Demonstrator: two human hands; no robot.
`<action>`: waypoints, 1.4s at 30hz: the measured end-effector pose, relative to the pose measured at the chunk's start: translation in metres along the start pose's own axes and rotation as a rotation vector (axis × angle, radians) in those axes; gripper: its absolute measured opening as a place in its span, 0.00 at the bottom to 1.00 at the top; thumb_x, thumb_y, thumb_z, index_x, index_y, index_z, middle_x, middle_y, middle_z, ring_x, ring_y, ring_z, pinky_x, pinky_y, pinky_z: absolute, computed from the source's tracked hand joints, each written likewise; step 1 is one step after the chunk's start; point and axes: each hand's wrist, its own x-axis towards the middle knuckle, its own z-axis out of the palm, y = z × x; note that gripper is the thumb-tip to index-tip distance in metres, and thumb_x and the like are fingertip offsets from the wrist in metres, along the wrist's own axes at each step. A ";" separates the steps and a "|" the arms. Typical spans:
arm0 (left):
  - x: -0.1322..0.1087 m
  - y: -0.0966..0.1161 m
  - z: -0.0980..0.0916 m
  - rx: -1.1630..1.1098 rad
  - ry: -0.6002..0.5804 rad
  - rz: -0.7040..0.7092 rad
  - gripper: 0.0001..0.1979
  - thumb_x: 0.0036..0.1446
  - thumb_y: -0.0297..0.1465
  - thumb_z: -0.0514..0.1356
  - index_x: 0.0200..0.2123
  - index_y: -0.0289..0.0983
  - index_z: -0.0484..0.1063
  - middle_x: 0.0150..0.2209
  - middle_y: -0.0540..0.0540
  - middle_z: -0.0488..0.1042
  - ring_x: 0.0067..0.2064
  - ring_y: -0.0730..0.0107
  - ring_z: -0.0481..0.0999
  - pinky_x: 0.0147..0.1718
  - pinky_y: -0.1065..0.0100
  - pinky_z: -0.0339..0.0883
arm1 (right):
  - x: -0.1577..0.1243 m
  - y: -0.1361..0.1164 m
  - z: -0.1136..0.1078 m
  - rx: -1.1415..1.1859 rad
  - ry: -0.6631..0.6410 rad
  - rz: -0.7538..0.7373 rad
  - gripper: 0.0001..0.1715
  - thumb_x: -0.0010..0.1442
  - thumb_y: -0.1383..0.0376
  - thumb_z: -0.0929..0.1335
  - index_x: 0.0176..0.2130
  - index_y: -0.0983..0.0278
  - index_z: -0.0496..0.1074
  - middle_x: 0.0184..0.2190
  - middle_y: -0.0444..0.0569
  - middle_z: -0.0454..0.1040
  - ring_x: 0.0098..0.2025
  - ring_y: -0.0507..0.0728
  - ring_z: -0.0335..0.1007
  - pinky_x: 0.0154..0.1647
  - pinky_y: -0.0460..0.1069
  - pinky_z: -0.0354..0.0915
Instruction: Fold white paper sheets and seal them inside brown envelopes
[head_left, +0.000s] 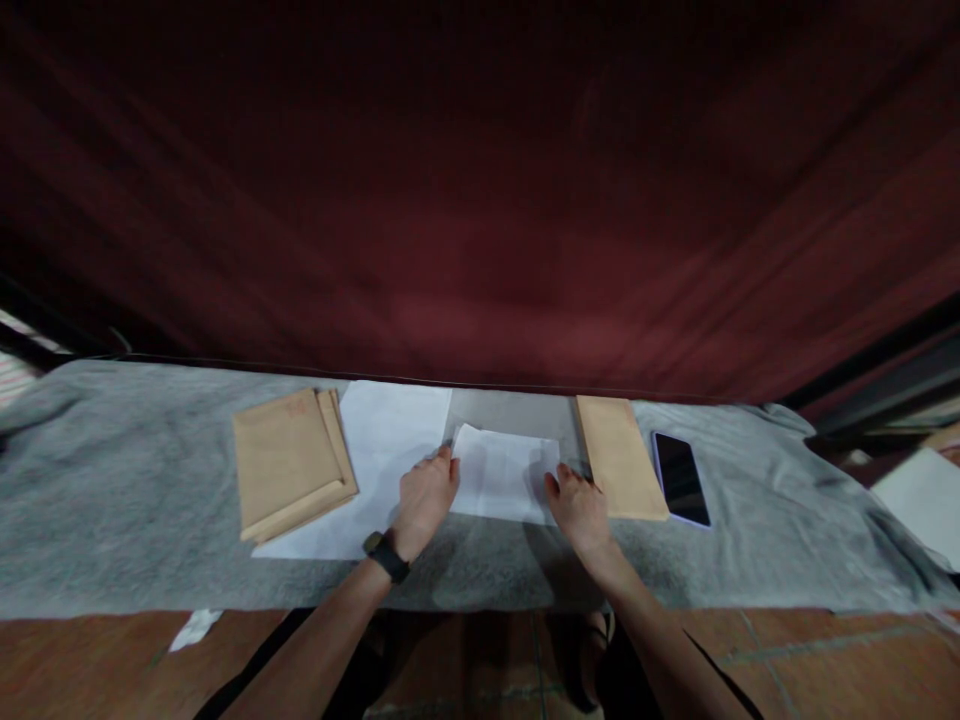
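A folded white sheet of paper [504, 476] lies between my hands, its top left corner curling up a little. My left hand [429, 492], with a dark watch on the wrist, has its fingers closed at the sheet's left edge. Across from it, my right hand [579, 508] pinches the right edge, fingers curled and partly hidden. To the left are more white paper sheets [375, 440], partly under a pile of brown envelopes [289, 455]. Just right of my right hand lies another stack of brown envelopes [621, 455].
A phone [681, 478] with a pale purple edge lies beyond the right envelope stack. Grey cloth [150, 470] covers the long surface. Dark red fabric [480, 250] hangs behind it. A white scrap [196, 628] is on the tiled floor, and something white [919, 505] stands at far right.
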 end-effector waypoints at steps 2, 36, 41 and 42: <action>0.000 0.001 0.005 0.008 0.041 0.019 0.18 0.70 0.33 0.45 0.49 0.33 0.71 0.35 0.37 0.80 0.37 0.52 0.82 0.34 0.60 0.72 | -0.001 0.001 0.004 -0.001 0.051 0.006 0.16 0.70 0.60 0.61 0.47 0.67 0.73 0.35 0.57 0.81 0.37 0.60 0.79 0.39 0.50 0.67; -0.008 0.028 0.010 -0.034 0.252 0.351 0.20 0.69 0.29 0.46 0.59 0.32 0.66 0.58 0.34 0.71 0.60 0.53 0.69 0.59 0.53 0.61 | -0.010 -0.029 0.044 0.105 0.317 -0.347 0.30 0.71 0.59 0.59 0.69 0.64 0.57 0.70 0.57 0.55 0.69 0.64 0.52 0.67 0.61 0.50; -0.010 0.043 0.045 -0.119 0.252 0.559 0.25 0.70 0.38 0.47 0.67 0.36 0.58 0.70 0.41 0.55 0.71 0.55 0.50 0.68 0.49 0.46 | -0.010 -0.029 0.043 0.109 0.307 -0.351 0.30 0.70 0.62 0.60 0.69 0.62 0.57 0.70 0.55 0.54 0.70 0.63 0.51 0.68 0.60 0.49; -0.009 0.043 0.050 -0.118 0.244 0.546 0.26 0.70 0.39 0.47 0.67 0.36 0.58 0.70 0.41 0.55 0.71 0.55 0.50 0.68 0.49 0.46 | -0.010 -0.029 0.043 0.111 0.314 -0.354 0.30 0.70 0.62 0.59 0.69 0.62 0.57 0.70 0.55 0.54 0.70 0.63 0.51 0.68 0.60 0.50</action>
